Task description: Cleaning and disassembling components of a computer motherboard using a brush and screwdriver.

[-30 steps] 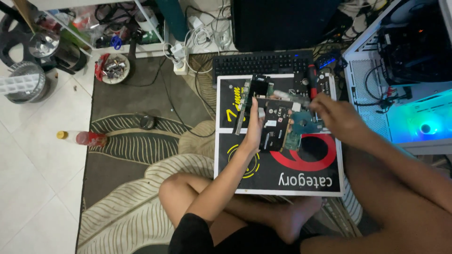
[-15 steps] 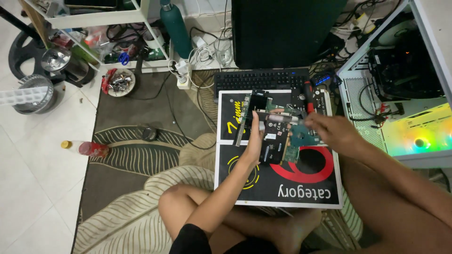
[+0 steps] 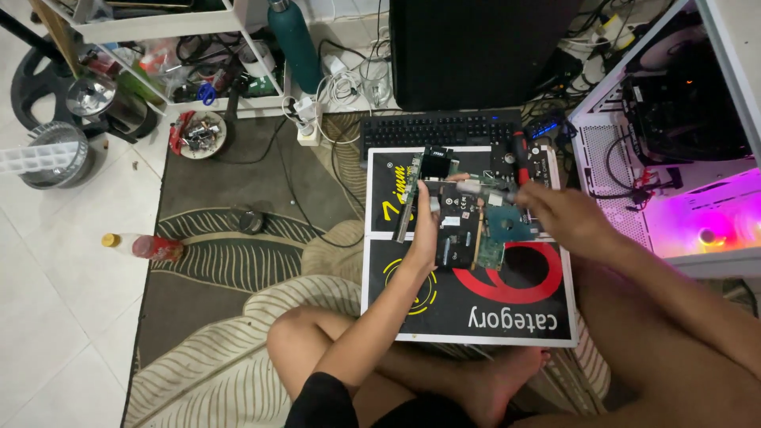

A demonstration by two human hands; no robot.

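I sit cross-legged on the floor with a large black printed board [image 3: 476, 305] lying flat in front of me. My left hand [image 3: 425, 230] grips a black circuit card [image 3: 458, 222] by its left edge and holds it over the board. My right hand [image 3: 564, 218] holds a thin metal tool [image 3: 479, 188] whose tip rests on the top of the card. A green and blue circuit board [image 3: 504, 231] lies just to the right of the card, under my right hand. A red-handled screwdriver [image 3: 521, 154] lies at the board's far edge.
A black keyboard [image 3: 440, 129] lies beyond the board, with a dark monitor [image 3: 483, 47] behind it. An open white computer case [image 3: 674, 150] glows pink on the right. A power strip [image 3: 305, 127], a green bottle [image 3: 295, 36], a bowl of small parts [image 3: 198, 133] and a red bottle [image 3: 154, 248] sit left.
The view has tilted up and shifted, so more of the shelf and monitor show. My hands stay on the card; the right hand has slid slightly right along the tool.
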